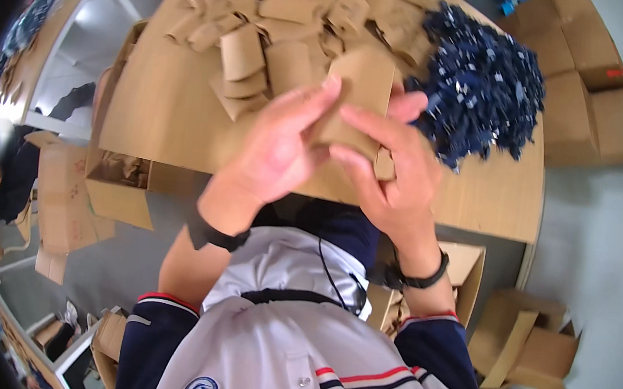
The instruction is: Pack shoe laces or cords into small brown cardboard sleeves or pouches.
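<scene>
Both my hands are raised over the near part of the table, around a small brown kraft-paper carton (362,84). My left hand (283,144) is slightly blurred; its thumb lies along the carton's left edge and its palm shows below. My right hand (405,159) curls round the carton's lower right part, with thumb and a finger across the near end. Fingertips show past the carton's right edge; whose they are I cannot tell. Just beyond lies a pile of similar flattish brown cartons (288,6). A heap of small dark-blue pieces with white specks (480,87) is at the right.
The wooden table (157,125) has a curved left side. Open cardboard boxes stand below it: one at the left (120,198), one by my right forearm (466,264), others at the right (523,341). More boxes (573,94) are stacked far right. Another person (8,165) is at far left.
</scene>
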The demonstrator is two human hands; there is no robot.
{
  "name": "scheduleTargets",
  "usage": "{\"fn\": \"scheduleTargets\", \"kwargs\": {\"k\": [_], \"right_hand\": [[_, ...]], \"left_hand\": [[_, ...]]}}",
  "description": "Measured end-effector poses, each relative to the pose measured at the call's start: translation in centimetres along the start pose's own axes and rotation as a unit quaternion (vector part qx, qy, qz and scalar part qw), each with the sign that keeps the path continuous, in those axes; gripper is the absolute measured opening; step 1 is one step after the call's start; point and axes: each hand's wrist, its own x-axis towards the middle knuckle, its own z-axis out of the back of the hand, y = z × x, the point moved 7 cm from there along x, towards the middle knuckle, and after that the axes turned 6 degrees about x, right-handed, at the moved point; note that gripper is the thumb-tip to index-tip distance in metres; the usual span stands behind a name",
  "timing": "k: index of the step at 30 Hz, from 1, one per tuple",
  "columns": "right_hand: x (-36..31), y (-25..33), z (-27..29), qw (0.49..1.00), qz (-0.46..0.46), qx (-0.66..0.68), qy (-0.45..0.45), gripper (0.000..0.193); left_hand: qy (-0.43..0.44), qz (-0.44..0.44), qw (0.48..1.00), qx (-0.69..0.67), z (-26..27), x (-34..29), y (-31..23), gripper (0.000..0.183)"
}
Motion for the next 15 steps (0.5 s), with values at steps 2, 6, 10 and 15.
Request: {"fn": "scheduleTargets", "kwargs": {"k": [2,6,10,15], "right_hand": [[-0.9,-0.7,0.8,0.987,-0.016,0.09,-0.13,0.028],[-0.9,-1.2,1.2,0.911,-0.074,0.355,-0.195,0.017],[-1.0,0.1,1.6,0.896,-0.046,0.382,-0.222,0.015],[-0.9,-0.6,1.2,0.874,-0.097,0.413,-0.238,0.01]], "left_hand": [[-0.092,-0.04,0.975,0.196,0.2,-0.2,-0.9,0.049],[-0.138,-0.276,0.755,0.578,-3.4,-2.7,-4.4,0.035],[-0.176,-0.47,0.656,0.564,-4.7,-4.2,-3.8,0.012],[-0.188,-0.471,0.63,0.588,-4.2,-4.4,-3.5,0.013]]}}
